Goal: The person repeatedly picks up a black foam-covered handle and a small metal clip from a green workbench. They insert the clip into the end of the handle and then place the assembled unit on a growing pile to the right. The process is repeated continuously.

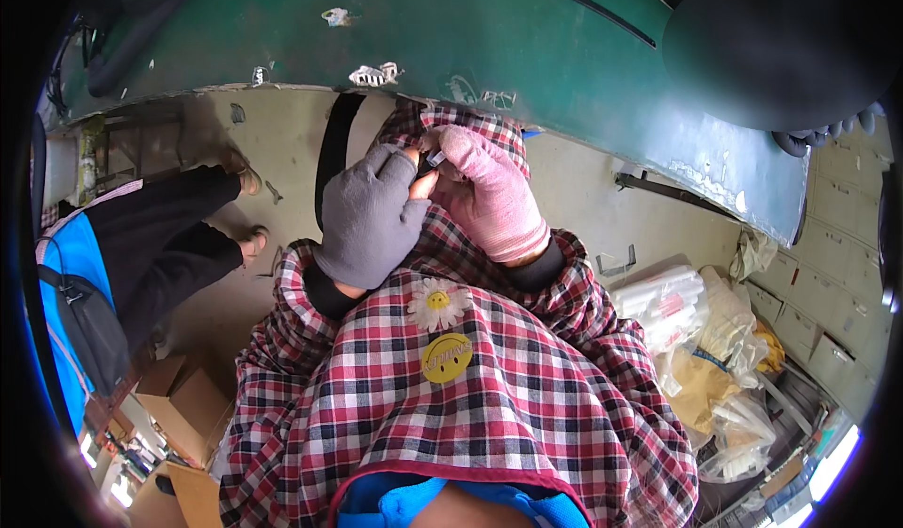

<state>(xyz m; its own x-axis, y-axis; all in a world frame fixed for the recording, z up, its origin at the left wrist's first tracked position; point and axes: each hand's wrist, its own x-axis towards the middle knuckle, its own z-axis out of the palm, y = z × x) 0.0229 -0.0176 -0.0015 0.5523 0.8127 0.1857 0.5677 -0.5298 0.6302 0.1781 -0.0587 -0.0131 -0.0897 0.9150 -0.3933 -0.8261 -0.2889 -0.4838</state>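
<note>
At far left stands another person (160,236) in blue and dark trousers, a black bag (92,326) at the side, above an open cardboard box (188,396). The green desk (282,20) spans the top, its paint chipped along the edge. Before it, over the checked smock (527,396), the grey-gloved left hand (372,213) has a narrow grip on a small dark-and-silver piece (432,160), which sits between both hands; the pink-gloved right hand (494,194) pinches it too. A dark strip (602,13) lies farther right on the desk; beyond are plastic bags (724,378) and pale drawers (837,227). Lettering crosses the smock's yellow smiley patch (447,358); reddish print on one bag is unreadable.
</note>
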